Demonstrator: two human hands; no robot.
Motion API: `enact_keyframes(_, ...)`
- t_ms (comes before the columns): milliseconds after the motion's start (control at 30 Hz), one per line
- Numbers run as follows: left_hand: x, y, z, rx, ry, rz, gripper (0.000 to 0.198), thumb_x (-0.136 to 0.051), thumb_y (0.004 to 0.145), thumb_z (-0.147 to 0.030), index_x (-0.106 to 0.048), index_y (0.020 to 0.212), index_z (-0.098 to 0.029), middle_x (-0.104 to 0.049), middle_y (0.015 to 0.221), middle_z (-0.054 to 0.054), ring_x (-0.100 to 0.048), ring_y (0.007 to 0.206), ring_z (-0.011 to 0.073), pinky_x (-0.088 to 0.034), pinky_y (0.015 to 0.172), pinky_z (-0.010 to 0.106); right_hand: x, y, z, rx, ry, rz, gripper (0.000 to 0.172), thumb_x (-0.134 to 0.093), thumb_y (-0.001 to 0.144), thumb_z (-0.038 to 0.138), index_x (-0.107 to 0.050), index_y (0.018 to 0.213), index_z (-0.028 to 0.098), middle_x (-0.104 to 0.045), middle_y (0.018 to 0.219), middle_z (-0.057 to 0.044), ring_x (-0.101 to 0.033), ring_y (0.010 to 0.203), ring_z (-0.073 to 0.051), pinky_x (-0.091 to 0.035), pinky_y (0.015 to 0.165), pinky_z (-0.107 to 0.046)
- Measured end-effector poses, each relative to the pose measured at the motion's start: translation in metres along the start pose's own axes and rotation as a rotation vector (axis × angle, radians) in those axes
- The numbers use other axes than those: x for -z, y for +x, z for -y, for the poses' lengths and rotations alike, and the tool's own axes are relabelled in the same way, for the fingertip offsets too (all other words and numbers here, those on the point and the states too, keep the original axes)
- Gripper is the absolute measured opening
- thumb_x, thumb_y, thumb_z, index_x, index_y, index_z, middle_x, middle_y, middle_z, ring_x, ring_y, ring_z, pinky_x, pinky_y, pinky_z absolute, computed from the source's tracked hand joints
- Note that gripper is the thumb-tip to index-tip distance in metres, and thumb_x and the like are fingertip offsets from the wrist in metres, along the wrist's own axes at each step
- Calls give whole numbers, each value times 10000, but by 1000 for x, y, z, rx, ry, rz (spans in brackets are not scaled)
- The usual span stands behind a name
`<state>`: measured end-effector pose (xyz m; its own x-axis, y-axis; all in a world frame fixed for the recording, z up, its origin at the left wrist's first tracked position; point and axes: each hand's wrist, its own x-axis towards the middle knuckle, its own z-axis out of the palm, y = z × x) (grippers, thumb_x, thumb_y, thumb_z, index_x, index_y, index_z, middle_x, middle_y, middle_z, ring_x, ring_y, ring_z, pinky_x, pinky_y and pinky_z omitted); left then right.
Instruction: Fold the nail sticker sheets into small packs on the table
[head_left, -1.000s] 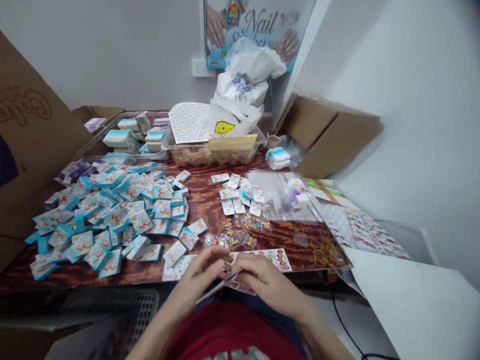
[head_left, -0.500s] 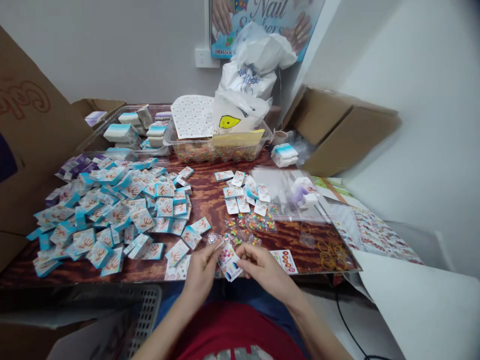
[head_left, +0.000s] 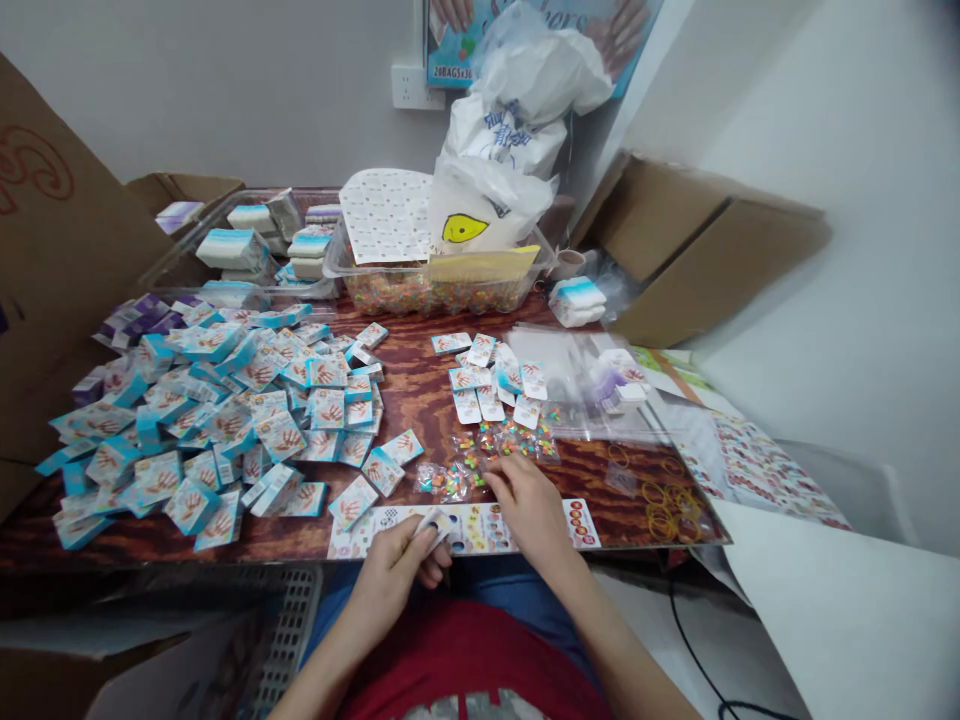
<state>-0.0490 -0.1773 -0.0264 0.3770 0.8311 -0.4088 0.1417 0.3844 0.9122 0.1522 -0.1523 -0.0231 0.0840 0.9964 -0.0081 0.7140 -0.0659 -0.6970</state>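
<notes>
My left hand (head_left: pixel 390 568) is at the table's front edge, pinching a small white card (head_left: pixel 435 525) between thumb and fingers. My right hand (head_left: pixel 531 510) rests apart from it, palm down with nothing held, its fingertips close to several small clear bags of colourful pieces (head_left: pixel 504 440). A long printed sticker strip (head_left: pixel 469 528) lies flat under and between my hands. To the left spreads a large heap of blue-edged hand-print packets (head_left: pixel 217 430). Several white cards (head_left: pixel 487 392) lie beyond my right hand.
The wood-grain table (head_left: pixel 409 385) ends close to my body. Behind stand a clear tub of colourful pieces (head_left: pixel 427 295) and a clear tray of stacked packets (head_left: pixel 247 250). Rubber bands (head_left: pixel 664 510), a plastic sheet (head_left: pixel 559 365) and cardboard boxes (head_left: pixel 697 250) lie around.
My hands have moved apart. The card held between them is now in my left hand alone, and my right hand has gone forward to the table. The sticker strip now lies flat.
</notes>
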Motion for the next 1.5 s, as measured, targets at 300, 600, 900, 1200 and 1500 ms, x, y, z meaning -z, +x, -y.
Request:
enact_keyframes(300,0,10,-2,-9,-83,-52,469,-525,834,-627,-513,709,-175,-525,552,-36,-492,436,96,-398,436,196,-7,5,-7,129,-312,-16,180,-468,859,75,-507,741,206,-554,920,-74,-537,851,-218,-438,735,-335)
enact_keyframes(600,-2,16,1,25,-79,-39,491,-527,819,-656,-522,752,-170,-569,598,-25,-511,454,94,-420,452,198,2,7,-5,120,-338,66,124,-529,845,86,-568,863,203,-555,1019,-92,-540,1006,-256,-457,829,-360)
enact_keyframes(900,-3,23,-24,47,-49,-61,531,-558,750,-706,-499,699,-181,-535,553,-35,-492,448,103,-381,428,203,20,16,-27,4,88,5,89,-525,797,172,-477,737,217,-540,737,2,-525,695,-178,-408,666,-296)
enact_keyframes(1200,-22,56,-46,-32,110,111,362,-540,839,-533,-572,841,-172,-476,540,-58,-420,457,114,-335,455,218,40,17,24,1,585,206,71,-604,788,221,-629,728,191,-594,754,-5,-555,746,-171,-419,698,-281)
enact_keyframes(1500,-2,70,-91,-214,465,314,208,-538,873,-316,-672,929,-167,-647,793,1,-550,724,163,-400,632,229,38,39,8,-126,656,340,158,-660,751,283,-561,695,173,-504,676,28,-446,634,-124,-323,578,-233)
